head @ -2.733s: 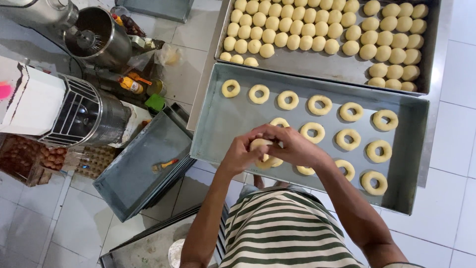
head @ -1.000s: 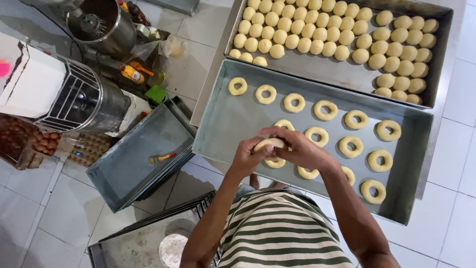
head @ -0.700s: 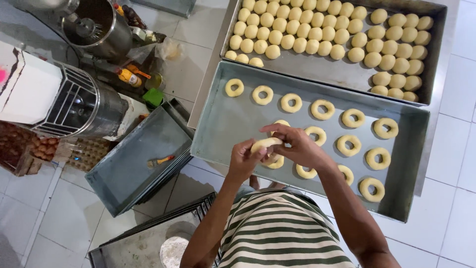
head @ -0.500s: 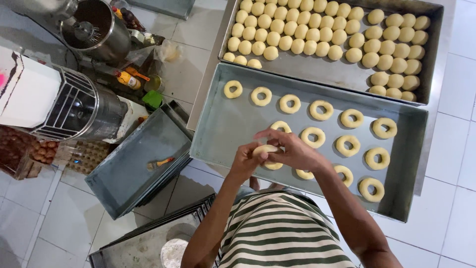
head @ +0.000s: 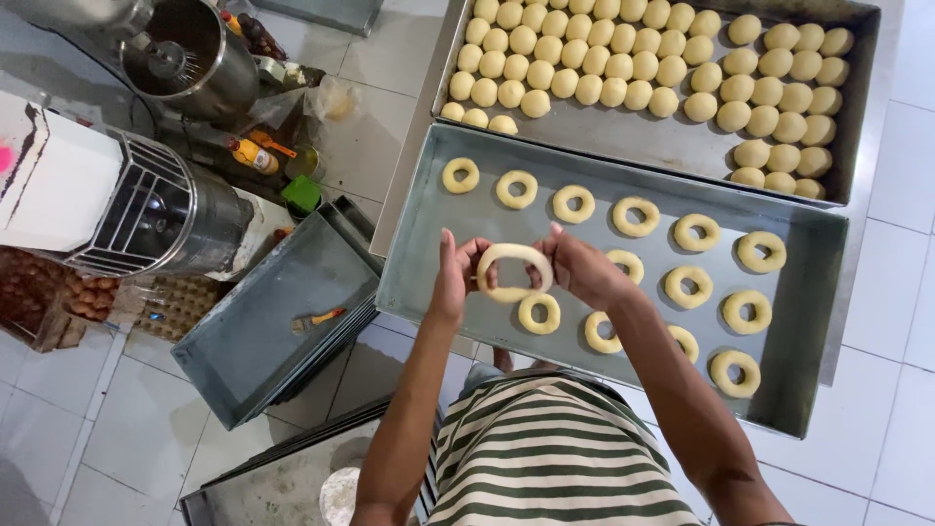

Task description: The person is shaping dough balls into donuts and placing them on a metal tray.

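Both my hands hold one pale dough ring (head: 513, 272) stretched between them, above the near metal tray (head: 433, 229). My left hand (head: 454, 276) grips the ring's left side, and my right hand (head: 580, 268) grips its right side. Several shaped dough rings (head: 634, 215) lie in rows on this tray, one (head: 538, 314) just below my hands. The left part of the tray's bottom is bare. Behind it a second tray (head: 861, 68) holds several round dough balls (head: 623, 66).
A stack of dark trays (head: 263, 331) with a small brush (head: 317, 319) lies on the tiled floor at left. A mixer with a steel bowl (head: 190, 58) and a caged machine (head: 146, 209) stand further left. Bottles (head: 255, 154) and egg cartons (head: 58, 297) sit nearby.
My hands have drawn apart and opened the dough into a wide ring; earlier they were cupped together around it over the tray.
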